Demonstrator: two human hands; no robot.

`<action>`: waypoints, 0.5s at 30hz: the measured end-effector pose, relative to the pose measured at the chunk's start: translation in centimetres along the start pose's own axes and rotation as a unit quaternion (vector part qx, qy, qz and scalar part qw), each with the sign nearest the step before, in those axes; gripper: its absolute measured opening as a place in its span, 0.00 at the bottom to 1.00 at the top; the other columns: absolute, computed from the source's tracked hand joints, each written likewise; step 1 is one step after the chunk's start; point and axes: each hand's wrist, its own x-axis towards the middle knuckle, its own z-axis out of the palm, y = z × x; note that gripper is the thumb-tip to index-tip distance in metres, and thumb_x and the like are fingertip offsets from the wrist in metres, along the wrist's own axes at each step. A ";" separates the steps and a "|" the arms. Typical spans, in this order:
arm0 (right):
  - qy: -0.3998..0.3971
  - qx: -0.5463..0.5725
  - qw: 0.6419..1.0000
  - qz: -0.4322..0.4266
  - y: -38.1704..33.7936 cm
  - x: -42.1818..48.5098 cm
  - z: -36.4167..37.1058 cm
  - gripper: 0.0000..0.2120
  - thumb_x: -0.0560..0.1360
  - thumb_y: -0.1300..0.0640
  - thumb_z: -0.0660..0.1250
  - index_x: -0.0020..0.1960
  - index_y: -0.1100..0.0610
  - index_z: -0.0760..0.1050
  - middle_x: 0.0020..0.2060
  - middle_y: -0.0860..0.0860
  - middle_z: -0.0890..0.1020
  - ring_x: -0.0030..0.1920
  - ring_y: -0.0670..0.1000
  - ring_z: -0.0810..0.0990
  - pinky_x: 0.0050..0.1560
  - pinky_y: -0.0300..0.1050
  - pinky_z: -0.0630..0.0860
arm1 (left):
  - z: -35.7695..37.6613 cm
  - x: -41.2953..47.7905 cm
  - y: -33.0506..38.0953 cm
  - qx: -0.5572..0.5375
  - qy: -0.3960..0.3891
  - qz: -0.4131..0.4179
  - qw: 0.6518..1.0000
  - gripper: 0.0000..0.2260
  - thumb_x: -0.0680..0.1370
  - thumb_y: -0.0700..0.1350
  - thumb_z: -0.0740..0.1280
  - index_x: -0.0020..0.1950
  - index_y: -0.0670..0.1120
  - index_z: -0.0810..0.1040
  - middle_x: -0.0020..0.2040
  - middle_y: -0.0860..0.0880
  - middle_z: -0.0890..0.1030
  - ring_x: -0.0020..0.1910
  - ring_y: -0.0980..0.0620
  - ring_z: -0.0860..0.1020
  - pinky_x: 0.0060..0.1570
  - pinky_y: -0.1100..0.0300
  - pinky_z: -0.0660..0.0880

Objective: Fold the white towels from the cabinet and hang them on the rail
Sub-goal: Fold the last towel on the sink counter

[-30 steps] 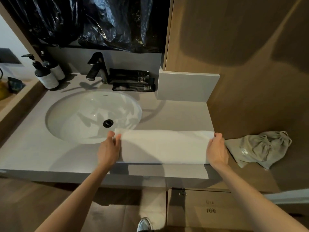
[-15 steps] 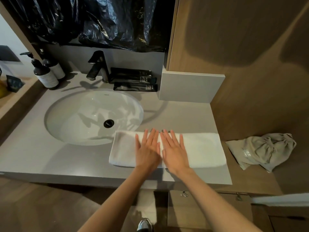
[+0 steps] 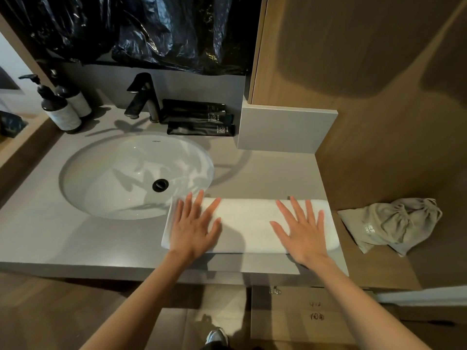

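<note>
A white towel [image 3: 246, 224], folded into a long narrow strip, lies on the grey counter [image 3: 50, 238] just right of the sink. My left hand [image 3: 194, 226] presses flat on its left end with fingers spread. My right hand [image 3: 302, 229] lies flat on its right part, fingers also straight and spread. The towel's left end reaches the basin's rim. No rail is in view.
A white oval sink [image 3: 136, 175] with a black faucet [image 3: 142, 97] fills the counter's left. Two pump bottles [image 3: 59, 107] and black tubes [image 3: 199, 117] stand at the back. A grey drawstring bag [image 3: 394, 226] lies on the wooden shelf at right. Black plastic sheeting [image 3: 151, 29] hangs above.
A second ago my hands gripped the towel's two ends. They then pressed together on its middle and have now slid apart toward the ends, flattening it.
</note>
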 end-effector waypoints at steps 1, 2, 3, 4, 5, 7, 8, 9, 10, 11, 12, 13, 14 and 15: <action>-0.003 0.003 1.000 0.008 0.4 0.0 0.0 0.34 0.71 0.27 0.30 0.75 0.34 0.36 0.78 0.44 0.38 0.76 0.55 0.31 0.74 0.59 0.32 | 0.0 -0.1 -0.2 0.001 0.001 -0.004 1.000 0.28 0.78 0.64 0.42 0.78 0.60 0.51 0.79 0.46 0.46 0.77 0.42 0.42 0.74 0.46 0.37; -0.006 0.006 1.000 0.014 0.6 -0.1 0.0 0.34 0.71 0.26 0.30 0.75 0.34 0.36 0.78 0.45 0.37 0.76 0.55 0.31 0.74 0.58 0.31 | 0.0 -0.2 -0.2 0.001 0.000 -0.010 1.000 0.28 0.78 0.65 0.42 0.78 0.60 0.50 0.79 0.45 0.45 0.77 0.41 0.41 0.74 0.47 0.37; -0.008 0.009 1.000 0.020 0.6 -0.1 0.0 0.35 0.70 0.26 0.31 0.75 0.34 0.36 0.78 0.45 0.36 0.75 0.56 0.30 0.74 0.58 0.31 | -0.1 -0.3 -0.2 0.000 0.000 -0.017 1.000 0.29 0.77 0.66 0.42 0.78 0.60 0.50 0.79 0.44 0.45 0.77 0.39 0.41 0.74 0.46 0.36; -0.010 0.014 1.000 0.026 0.7 -0.1 0.0 0.35 0.69 0.25 0.31 0.75 0.34 0.35 0.77 0.45 0.35 0.75 0.58 0.29 0.74 0.58 0.30 | -0.1 -0.3 -0.2 0.001 -0.001 -0.023 1.000 0.29 0.77 0.66 0.42 0.78 0.61 0.50 0.79 0.43 0.45 0.77 0.37 0.42 0.73 0.45 0.37; -0.014 0.019 0.999 0.030 0.6 -0.1 0.0 0.36 0.69 0.25 0.31 0.75 0.33 0.35 0.77 0.46 0.35 0.74 0.59 0.28 0.73 0.58 0.29 | -0.1 -0.4 -0.2 0.003 -0.002 -0.030 1.000 0.30 0.76 0.67 0.42 0.78 0.61 0.50 0.79 0.41 0.45 0.76 0.36 0.43 0.73 0.44 0.38; -0.025 0.025 0.999 0.032 0.6 -0.4 -0.1 0.36 0.68 0.24 0.31 0.74 0.32 0.34 0.77 0.47 0.34 0.73 0.61 0.26 0.72 0.59 0.28 | 0.0 -0.8 -0.3 0.008 -0.008 -0.036 0.999 0.30 0.76 0.68 0.42 0.77 0.61 0.52 0.78 0.39 0.48 0.76 0.33 0.46 0.73 0.40 0.43; -0.033 0.025 0.999 0.030 0.6 -0.6 -0.1 0.36 0.67 0.24 0.31 0.73 0.32 0.33 0.77 0.47 0.34 0.73 0.62 0.26 0.71 0.59 0.28 | 0.1 -1.1 -0.4 0.006 -0.009 -0.037 0.999 0.30 0.76 0.68 0.42 0.77 0.61 0.53 0.78 0.38 0.49 0.75 0.32 0.48 0.73 0.38 0.45; -0.040 0.025 0.998 0.028 0.7 -1.0 -0.2 0.37 0.67 0.23 0.31 0.73 0.33 0.33 0.77 0.47 0.34 0.73 0.63 0.25 0.71 0.59 0.27 | 0.1 -1.4 -0.5 0.004 -0.007 -0.035 0.999 0.31 0.76 0.69 0.41 0.77 0.61 0.54 0.78 0.38 0.50 0.75 0.32 0.48 0.73 0.38 0.46; -0.048 0.025 0.998 0.027 0.8 -1.3 -0.2 0.38 0.66 0.23 0.32 0.74 0.33 0.32 0.77 0.47 0.34 0.72 0.63 0.25 0.70 0.60 0.26 | 0.1 -1.7 -0.5 0.001 -0.008 -0.034 0.999 0.31 0.75 0.70 0.41 0.77 0.61 0.53 0.78 0.38 0.50 0.75 0.32 0.48 0.73 0.37 0.47; -0.054 0.023 0.998 0.025 0.9 -1.8 -0.2 0.39 0.66 0.22 0.32 0.74 0.33 0.32 0.77 0.48 0.33 0.72 0.64 0.24 0.69 0.60 0.26 | -0.1 -2.2 -0.4 0.000 -0.015 -0.036 0.999 0.32 0.74 0.71 0.39 0.77 0.62 0.50 0.78 0.38 0.49 0.76 0.33 0.47 0.73 0.38 0.46; -0.060 0.020 0.998 0.021 1.0 -2.3 -0.2 0.40 0.65 0.21 0.32 0.74 0.34 0.31 0.76 0.48 0.32 0.71 0.64 0.23 0.68 0.60 0.25 | -0.2 -2.7 -0.3 0.002 -0.023 -0.034 0.999 0.33 0.73 0.73 0.37 0.76 0.63 0.48 0.78 0.38 0.48 0.76 0.33 0.45 0.73 0.39 0.44; -0.067 0.018 0.997 0.017 1.0 -2.9 -0.2 0.40 0.65 0.21 0.33 0.73 0.34 0.29 0.76 0.48 0.30 0.70 0.64 0.22 0.67 0.60 0.24 | -0.3 -3.2 -0.1 0.007 -0.028 -0.030 0.999 0.35 0.71 0.75 0.36 0.76 0.63 0.45 0.78 0.38 0.47 0.76 0.33 0.44 0.73 0.40 0.42; -0.075 0.019 0.997 0.013 1.1 -3.4 -0.2 0.41 0.65 0.20 0.34 0.73 0.34 0.28 0.75 0.48 0.29 0.70 0.64 0.22 0.66 0.60 0.23 | -0.5 -3.7 0.1 0.011 -0.029 -0.025 0.999 0.36 0.70 0.76 0.36 0.76 0.63 0.45 0.78 0.37 0.47 0.76 0.33 0.43 0.73 0.41 0.41; -0.086 0.021 0.996 0.008 1.3 -4.0 -0.3 0.42 0.64 0.19 0.36 0.72 0.34 0.27 0.74 0.49 0.27 0.69 0.65 0.21 0.65 0.61 0.22 | -0.6 -4.2 0.3 0.009 -0.030 -0.019 0.999 0.38 0.69 0.77 0.37 0.76 0.63 0.46 0.78 0.36 0.48 0.76 0.32 0.44 0.73 0.40 0.42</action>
